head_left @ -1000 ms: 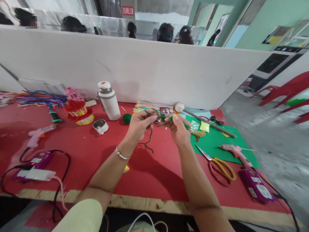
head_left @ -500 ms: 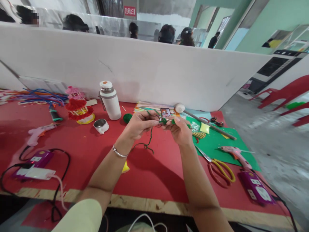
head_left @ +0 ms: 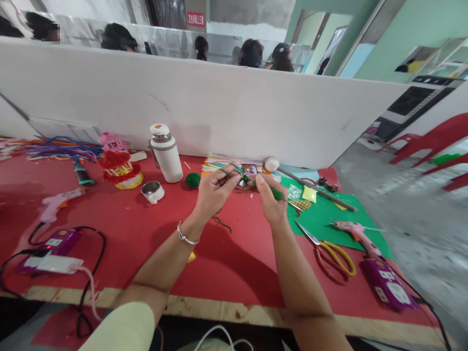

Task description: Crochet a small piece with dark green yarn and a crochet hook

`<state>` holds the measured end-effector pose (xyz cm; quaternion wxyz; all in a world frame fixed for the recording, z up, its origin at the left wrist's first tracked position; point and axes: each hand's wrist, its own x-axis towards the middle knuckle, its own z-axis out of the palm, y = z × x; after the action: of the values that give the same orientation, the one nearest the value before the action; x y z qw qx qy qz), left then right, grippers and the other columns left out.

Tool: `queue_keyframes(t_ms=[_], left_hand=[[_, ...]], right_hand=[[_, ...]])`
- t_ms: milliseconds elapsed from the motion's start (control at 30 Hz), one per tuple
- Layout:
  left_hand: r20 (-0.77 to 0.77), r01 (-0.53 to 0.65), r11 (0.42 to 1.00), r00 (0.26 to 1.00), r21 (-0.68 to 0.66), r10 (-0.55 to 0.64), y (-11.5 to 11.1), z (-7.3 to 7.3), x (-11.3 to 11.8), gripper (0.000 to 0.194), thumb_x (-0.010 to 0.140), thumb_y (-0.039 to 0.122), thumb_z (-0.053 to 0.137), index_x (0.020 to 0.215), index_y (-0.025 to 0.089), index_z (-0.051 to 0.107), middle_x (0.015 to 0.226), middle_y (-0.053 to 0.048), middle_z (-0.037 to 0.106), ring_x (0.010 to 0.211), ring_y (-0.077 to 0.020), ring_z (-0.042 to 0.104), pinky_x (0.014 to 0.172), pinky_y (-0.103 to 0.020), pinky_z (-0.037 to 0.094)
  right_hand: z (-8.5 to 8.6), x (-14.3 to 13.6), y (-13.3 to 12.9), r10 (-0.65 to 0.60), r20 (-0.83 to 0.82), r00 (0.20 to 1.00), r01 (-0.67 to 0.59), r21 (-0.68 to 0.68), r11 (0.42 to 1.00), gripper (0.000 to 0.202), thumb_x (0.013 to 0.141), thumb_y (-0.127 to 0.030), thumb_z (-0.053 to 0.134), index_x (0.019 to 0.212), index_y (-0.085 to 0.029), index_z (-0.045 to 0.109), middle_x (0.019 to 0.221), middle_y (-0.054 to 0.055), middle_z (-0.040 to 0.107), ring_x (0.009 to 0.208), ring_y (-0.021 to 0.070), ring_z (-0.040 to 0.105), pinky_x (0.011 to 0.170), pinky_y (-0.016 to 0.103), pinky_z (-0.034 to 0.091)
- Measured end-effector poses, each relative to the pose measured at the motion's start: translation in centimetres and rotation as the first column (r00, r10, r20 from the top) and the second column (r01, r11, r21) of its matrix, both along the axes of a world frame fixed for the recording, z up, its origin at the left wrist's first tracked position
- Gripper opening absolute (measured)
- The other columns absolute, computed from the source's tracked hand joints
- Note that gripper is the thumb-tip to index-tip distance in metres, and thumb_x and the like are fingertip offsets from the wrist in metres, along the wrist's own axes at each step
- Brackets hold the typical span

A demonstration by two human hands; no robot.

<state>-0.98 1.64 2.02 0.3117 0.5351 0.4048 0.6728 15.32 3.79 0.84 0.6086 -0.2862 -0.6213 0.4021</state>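
My left hand point(head_left: 215, 195) is closed, pinching a small piece of green yarn work point(head_left: 246, 179), with a strand of yarn running over its fingers. My right hand point(head_left: 273, 201) is wrapped round a crochet hook point(head_left: 277, 194) with a green handle; its tip is at the yarn work, mostly hidden by fingers. Both hands are held close together above the table. Left of my left hand sits a ball of green yarn point(head_left: 192, 180). A loose yarn tail point(head_left: 222, 224) lies below the hands on the red surface.
To the right are scissors point(head_left: 321, 243), a pink glue gun point(head_left: 358, 234) and a purple power strip point(head_left: 387, 285). On the left stand a white thermos point(head_left: 169, 158), a metal cup point(head_left: 152, 192) and a red craft piece point(head_left: 119, 168). A white partition point(head_left: 219, 112) rises behind.
My left wrist has turned and shifted slightly right. The hook's green handle has tilted down to the right and shows more. The yarn tail is now partly hidden by my left hand.
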Motion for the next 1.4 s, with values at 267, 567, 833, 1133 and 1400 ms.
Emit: queue_keyframes(t_ms=[267,567,833,1133,1400], left_hand=[[-0.003,-0.006,1.000,1.000,-0.013,0.006,0.2,-0.6,0.4,0.020,0.092,0.037,0.074,0.096,0.018,0.082,0.050,0.006,0.048,0.044,-0.0084,0.041,0.045,-0.024,0.032],[0.169,0.129,0.981,0.980,-0.145,-0.104,0.5,-0.7,0.7,0.035,0.083,0.048,0.081,0.076,0.017,0.068,0.061,0.004,0.053,0.043,-0.0039,0.032,0.040,-0.023,0.023],[0.374,0.512,0.788,0.843,-0.341,-0.386,-0.1,1.5,-1.9,0.030,0.073,0.041,0.089,0.082,0.015,0.076,0.062,0.003,0.054,0.040,0.0000,0.024,0.041,-0.022,0.008],[0.263,0.486,0.819,0.870,-0.306,-0.418,-0.1,1.5,-2.6,0.024,0.061,0.025,0.094,0.075,0.015,0.078,0.078,-0.004,0.068,0.048,-0.0032,0.038,0.041,-0.024,0.019],[0.244,0.481,0.825,0.874,-0.296,-0.421,-0.1,1.5,-2.5,0.020,0.063,0.025,0.094,0.072,0.016,0.079,0.072,-0.003,0.066,0.045,-0.0021,0.033,0.040,-0.024,0.016]], right_hand=[[-0.4,-0.9,0.0,-0.177,0.031,0.984,0.174,0.091,0.981,0.035,0.102,-0.048,0.060,0.083,-0.023,0.074,0.084,0.002,0.077,0.070,0.0165,0.072,0.068,0.030,0.064],[-1.0,-1.3,0.0,-0.224,-0.031,0.974,0.226,0.090,0.970,0.037,0.101,-0.052,0.060,0.083,-0.024,0.076,0.094,0.004,0.077,0.083,0.0186,0.074,0.072,0.031,0.064],[-1.0,-0.3,1.9,0.185,-0.306,0.934,-0.272,-0.274,0.922,0.039,0.080,-0.059,0.079,0.075,-0.021,0.073,0.062,-0.002,0.067,0.049,0.0134,0.063,0.047,0.027,0.056],[-0.9,0.4,2.1,0.270,-0.306,0.913,-0.371,-0.347,0.862,0.038,0.076,-0.057,0.081,0.074,-0.021,0.074,0.060,-0.002,0.067,0.046,0.0139,0.064,0.043,0.026,0.055],[-1.2,0.7,2.3,0.294,-0.309,0.904,-0.393,-0.336,0.856,0.037,0.076,-0.055,0.083,0.071,-0.020,0.073,0.061,-0.001,0.070,0.047,0.0139,0.066,0.041,0.024,0.055]])
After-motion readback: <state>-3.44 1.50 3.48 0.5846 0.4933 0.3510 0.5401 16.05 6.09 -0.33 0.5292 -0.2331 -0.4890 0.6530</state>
